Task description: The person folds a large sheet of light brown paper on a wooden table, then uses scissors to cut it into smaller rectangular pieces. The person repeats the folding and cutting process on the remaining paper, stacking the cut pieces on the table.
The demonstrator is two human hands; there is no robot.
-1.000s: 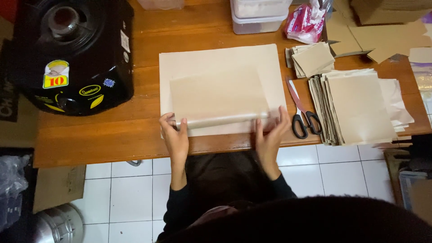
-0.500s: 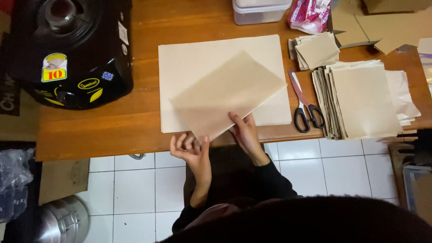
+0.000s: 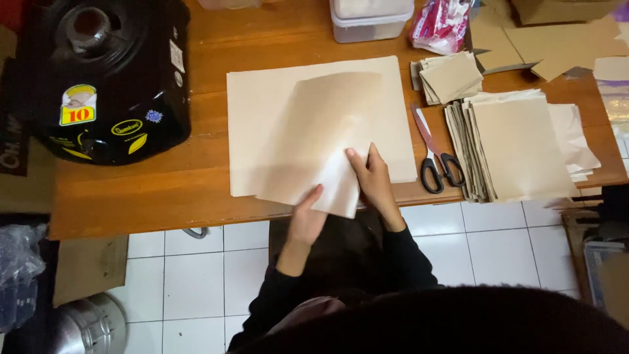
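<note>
— Paper point(image 3: 324, 131): where does it lie?
— Tilted, on a larger cream sheet point(image 3: 255, 118) on the tabletop point(image 3: 209, 52), its near corner over the edge.
— And the hands?
— Left hand point(image 3: 306, 219) is under that corner, fingers closed on it. Right hand point(image 3: 373, 177) lies flat on top, fingers spread, gripping nothing.
— What's nearby?
— Scissors point(image 3: 436, 157) just right of the sheet, then a stack of brown bags point(image 3: 517, 147). A black pot point(image 3: 108, 78) stands well left.
</note>
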